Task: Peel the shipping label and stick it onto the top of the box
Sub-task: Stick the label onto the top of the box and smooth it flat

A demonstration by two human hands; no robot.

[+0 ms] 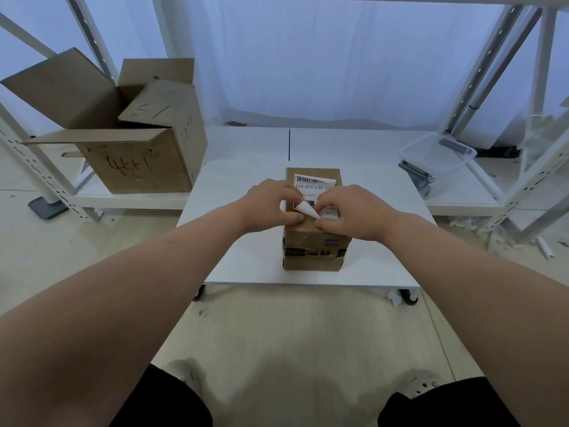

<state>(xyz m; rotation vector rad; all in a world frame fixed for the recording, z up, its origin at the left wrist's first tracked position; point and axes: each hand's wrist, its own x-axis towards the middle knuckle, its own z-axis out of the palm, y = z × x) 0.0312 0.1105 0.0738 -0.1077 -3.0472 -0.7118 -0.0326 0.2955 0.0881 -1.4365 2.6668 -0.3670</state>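
A small brown cardboard box [314, 246] stands on the white table [252, 257], taped across its front. On its top lies a white shipping label [312, 184] with a barcode and printed numbers. The label's near corner is curled up, white underside showing. My left hand [268, 204] rests on the box's near-left top edge, fingers pinching at that curled corner. My right hand [351, 211] presses on the near-right part of the label, fingertips beside the curl. The label's lower half is hidden under both hands.
A large open cardboard box [129, 140] with handwriting sits on a low shelf at the left. A clear plastic bin [437, 158] stands at the right. White metal racking frames both sides. My knees and shoes show below the table's near edge.
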